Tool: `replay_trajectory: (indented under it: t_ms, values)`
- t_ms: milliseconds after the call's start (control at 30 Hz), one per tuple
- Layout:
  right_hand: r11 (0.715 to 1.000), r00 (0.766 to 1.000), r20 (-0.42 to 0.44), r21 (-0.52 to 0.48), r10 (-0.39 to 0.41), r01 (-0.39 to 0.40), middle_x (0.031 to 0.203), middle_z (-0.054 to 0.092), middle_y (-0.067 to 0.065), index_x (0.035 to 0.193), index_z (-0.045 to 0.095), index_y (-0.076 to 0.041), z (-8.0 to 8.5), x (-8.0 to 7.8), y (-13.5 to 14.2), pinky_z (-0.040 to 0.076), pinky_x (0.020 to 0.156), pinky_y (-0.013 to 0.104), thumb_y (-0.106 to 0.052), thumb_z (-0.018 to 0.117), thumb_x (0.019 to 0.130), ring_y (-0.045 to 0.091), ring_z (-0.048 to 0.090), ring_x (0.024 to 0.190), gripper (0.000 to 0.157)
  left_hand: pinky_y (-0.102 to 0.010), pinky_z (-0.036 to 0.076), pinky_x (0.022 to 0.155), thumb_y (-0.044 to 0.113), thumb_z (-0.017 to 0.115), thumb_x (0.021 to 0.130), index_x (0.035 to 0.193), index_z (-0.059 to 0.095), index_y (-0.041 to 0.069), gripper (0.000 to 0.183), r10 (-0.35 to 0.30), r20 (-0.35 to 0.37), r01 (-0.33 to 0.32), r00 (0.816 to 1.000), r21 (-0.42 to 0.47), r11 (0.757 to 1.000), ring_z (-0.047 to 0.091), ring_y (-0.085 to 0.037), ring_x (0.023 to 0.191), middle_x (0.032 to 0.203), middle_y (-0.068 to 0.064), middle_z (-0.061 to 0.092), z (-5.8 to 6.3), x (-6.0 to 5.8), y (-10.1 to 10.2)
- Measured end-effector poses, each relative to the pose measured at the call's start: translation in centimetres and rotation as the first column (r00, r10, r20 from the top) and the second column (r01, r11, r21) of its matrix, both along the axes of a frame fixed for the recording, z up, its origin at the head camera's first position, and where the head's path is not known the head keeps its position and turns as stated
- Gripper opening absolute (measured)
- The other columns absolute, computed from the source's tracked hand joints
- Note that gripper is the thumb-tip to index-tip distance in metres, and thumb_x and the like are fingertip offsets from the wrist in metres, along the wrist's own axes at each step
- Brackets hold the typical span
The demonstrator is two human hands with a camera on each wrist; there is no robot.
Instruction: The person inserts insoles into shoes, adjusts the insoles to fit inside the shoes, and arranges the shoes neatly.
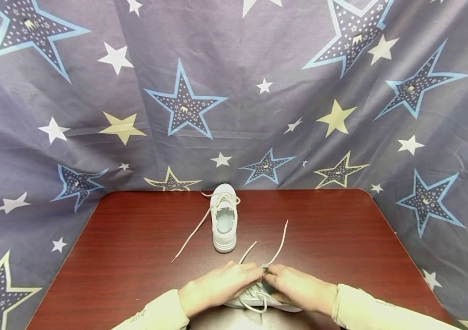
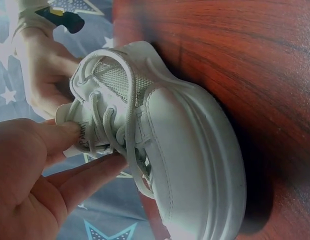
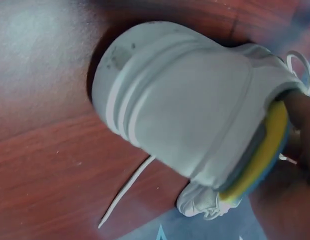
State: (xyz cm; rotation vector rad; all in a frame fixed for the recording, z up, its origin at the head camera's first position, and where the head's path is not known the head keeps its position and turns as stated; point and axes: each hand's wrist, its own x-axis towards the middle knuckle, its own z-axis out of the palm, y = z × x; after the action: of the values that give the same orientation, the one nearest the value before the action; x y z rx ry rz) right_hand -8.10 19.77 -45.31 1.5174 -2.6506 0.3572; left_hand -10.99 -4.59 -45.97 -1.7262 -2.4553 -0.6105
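A white lace-up sneaker (image 2: 185, 160) rests on the table close to me, its loosened lace (image 2: 129, 95) looping over the upper. My left hand (image 1: 222, 286) pinches the sneaker's tongue (image 2: 84, 132), with the thumb on the printed lettering and the other fingers below the laces. At the heel end, my right hand (image 1: 300, 286) reaches to the shoe's opening. There its fingers hold an insole (image 3: 267, 150) with a yellow underside and blue edge, which sticks up out of the shoe. The fingertips inside the opening are partly hidden and dark.
A second white sneaker (image 1: 224, 224) stands farther back on the red-brown table (image 1: 320, 233), its toe toward the star-patterned cloth (image 1: 234, 55). One of its lace ends (image 1: 190, 238) trails to the left. Lace ends from the near shoe (image 1: 281, 240) lie beyond my hands.
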Motion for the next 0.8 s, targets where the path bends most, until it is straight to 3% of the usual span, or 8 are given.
replay_trajectory:
  t_ms: [167, 300, 433, 533, 667, 800]
  values:
    - [0.999, 0.999, 0.031, -0.033, 0.033, -0.032, 0.095, 0.059, -0.007, 0.097, 0.064, -0.013, 0.9, 0.0, 0.7, 0.045, 0.070, 0.014, -0.005, 0.076, 0.087, 0.000, 0.056, 0.081, 0.017, -0.017, 0.046, 0.055, 0.016, 0.056, 0.106, 0.105, 0.062, 0.016, 0.006, 0.007, -0.003, -0.007, 1.000, -0.011, 1.000, 0.064, -0.007, 0.069, 0.092, 0.006, 0.062, 0.0, -0.1, 0.0]
    - [0.999, 0.999, -0.039, -0.035, 0.015, -0.016, 0.091, 0.054, -0.009, 0.090, 0.061, -0.016, 1.6, 0.2, 1.3, 0.043, 0.068, 0.014, -0.011, 0.083, 0.083, 0.000, 0.051, 0.078, 0.023, -0.016, 0.042, 0.053, 0.017, 0.056, 0.106, 0.103, 0.061, 0.016, 0.005, 0.011, -0.008, -0.011, 1.000, -0.014, 1.000, 0.058, -0.004, 0.065, 0.089, 0.007, 0.060, 0.0, -0.1, 0.0]
    - [0.996, 0.988, -0.144, 0.067, -0.057, 0.067, 0.086, 0.050, -0.010, 0.085, 0.062, -0.020, 2.3, 0.5, 2.1, 0.044, 0.066, 0.019, -0.035, 0.090, 0.075, 0.004, 0.049, 0.076, 0.033, -0.017, 0.041, 0.052, 0.016, 0.057, 0.106, 0.099, 0.058, 0.015, 0.007, 0.006, -0.013, -0.006, 1.000, -0.011, 1.000, 0.055, -0.004, 0.064, 0.087, 0.007, 0.058, 0.1, -0.1, 0.1]
    - [0.975, 0.982, -0.155, 0.173, -0.112, 0.139, 0.082, 0.049, -0.009, 0.086, 0.064, -0.021, 2.6, 0.9, 2.4, 0.045, 0.065, 0.023, -0.047, 0.091, 0.067, 0.009, 0.049, 0.075, 0.042, -0.017, 0.042, 0.053, 0.016, 0.057, 0.105, 0.098, 0.057, 0.015, 0.008, 0.006, -0.008, -0.006, 1.000, -0.010, 1.000, 0.054, -0.004, 0.064, 0.087, 0.007, 0.058, 0.1, 0.0, 0.1]
    - [0.951, 0.975, -0.171, 0.252, -0.139, 0.180, 0.079, 0.048, -0.007, 0.090, 0.065, -0.021, 2.8, 1.3, 2.3, 0.046, 0.064, 0.026, -0.051, 0.092, 0.061, 0.013, 0.049, 0.074, 0.050, -0.017, 0.041, 0.053, 0.015, 0.058, 0.105, 0.097, 0.057, 0.015, 0.008, 0.007, -0.003, -0.007, 1.000, -0.009, 1.000, 0.054, -0.003, 0.064, 0.087, 0.007, 0.057, 0.2, 0.0, 0.1]
    - [0.944, 0.966, -0.211, 0.262, -0.147, 0.201, 0.077, 0.049, -0.005, 0.087, 0.066, -0.022, 2.8, 1.6, 2.2, 0.046, 0.061, 0.027, -0.047, 0.094, 0.060, 0.015, 0.050, 0.071, 0.047, -0.017, 0.040, 0.053, 0.015, 0.059, 0.104, 0.096, 0.057, 0.015, 0.008, 0.010, -0.010, -0.010, 1.000, -0.008, 1.000, 0.054, -0.004, 0.064, 0.086, 0.007, 0.057, 0.3, 0.1, 0.0]
